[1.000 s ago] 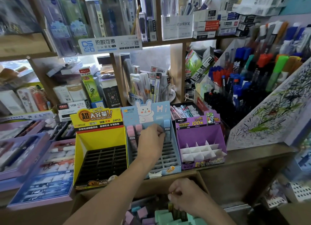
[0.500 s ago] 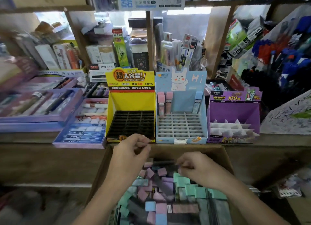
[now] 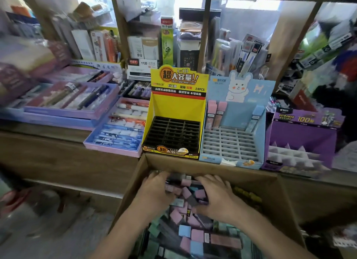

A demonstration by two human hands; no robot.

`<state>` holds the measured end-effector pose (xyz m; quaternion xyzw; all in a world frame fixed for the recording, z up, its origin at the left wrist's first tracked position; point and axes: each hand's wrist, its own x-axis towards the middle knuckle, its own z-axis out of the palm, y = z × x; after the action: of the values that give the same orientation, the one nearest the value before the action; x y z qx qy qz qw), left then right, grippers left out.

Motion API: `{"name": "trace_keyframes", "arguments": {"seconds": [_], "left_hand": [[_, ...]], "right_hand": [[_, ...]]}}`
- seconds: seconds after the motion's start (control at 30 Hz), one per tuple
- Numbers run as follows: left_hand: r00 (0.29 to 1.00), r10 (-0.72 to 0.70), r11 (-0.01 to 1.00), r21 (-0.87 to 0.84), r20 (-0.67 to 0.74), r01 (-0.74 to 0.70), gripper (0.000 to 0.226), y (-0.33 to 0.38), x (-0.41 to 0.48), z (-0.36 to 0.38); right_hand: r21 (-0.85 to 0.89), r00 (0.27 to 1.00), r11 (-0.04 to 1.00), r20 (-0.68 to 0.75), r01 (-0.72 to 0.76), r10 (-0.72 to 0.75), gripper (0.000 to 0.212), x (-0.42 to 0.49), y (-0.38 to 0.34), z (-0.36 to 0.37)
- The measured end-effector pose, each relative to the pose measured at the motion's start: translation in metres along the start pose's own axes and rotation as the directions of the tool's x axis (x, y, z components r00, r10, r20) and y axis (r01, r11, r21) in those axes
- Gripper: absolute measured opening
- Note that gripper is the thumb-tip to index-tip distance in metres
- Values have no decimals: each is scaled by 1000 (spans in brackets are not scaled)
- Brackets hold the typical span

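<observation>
An open cardboard box (image 3: 195, 165) below the counter holds several small pastel cases (image 3: 190, 235) in pink, blue, green and grey. Both my hands are inside it at its far end. My left hand (image 3: 154, 190) curls its fingers round a few dark cases. My right hand (image 3: 215, 196) lies over the pile with its fingers stretched left onto the cases. On the counter stands a light blue rabbit display box (image 3: 231, 144) with a grid of slots; two pink cases (image 3: 214, 114) and a blue case (image 3: 255, 118) stand in its back row.
A yellow display box (image 3: 173, 135) with a black slot grid stands left of the blue one, a purple display box (image 3: 301, 144) right of it. Purple trays of pens (image 3: 71, 102) lie at the left. Shelves of stationery rise behind. The frame's edges are blurred.
My left hand left the blue display box and came down into the cardboard box beside my right hand. The camera tilted down. Both hands have moved to the box's far end.
</observation>
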<state>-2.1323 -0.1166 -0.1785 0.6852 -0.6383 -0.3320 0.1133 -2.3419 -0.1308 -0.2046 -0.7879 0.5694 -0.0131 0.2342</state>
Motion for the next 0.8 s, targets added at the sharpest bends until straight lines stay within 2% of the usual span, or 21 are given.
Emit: {"name": "trace_keyframes", "arguments": {"seconds": [0.17, 0.33, 0.53, 0.7, 0.8], "left_hand": [[998, -55, 986, 157, -20, 58, 67, -2, 2, 7], [998, -66, 977, 202, -5, 66, 74, -3, 2, 10], [999, -33, 958, 286, -3, 33, 56, 1, 2, 10], [1000, -12, 970, 243, 20, 7, 50, 7, 2, 12], [998, 13, 997, 74, 69, -18, 42, 8, -1, 11]], "right_hand": [[63, 996, 995, 31, -81, 79, 90, 0, 5, 1], [69, 991, 991, 70, -117, 113, 87, -2, 11, -7], [145, 989, 980, 79, -134, 123, 74, -2, 8, -10], [269, 980, 945, 113, -187, 161, 51, -1, 10, -10], [344, 982, 921, 105, -183, 156, 35, 1, 13, -8]]}}
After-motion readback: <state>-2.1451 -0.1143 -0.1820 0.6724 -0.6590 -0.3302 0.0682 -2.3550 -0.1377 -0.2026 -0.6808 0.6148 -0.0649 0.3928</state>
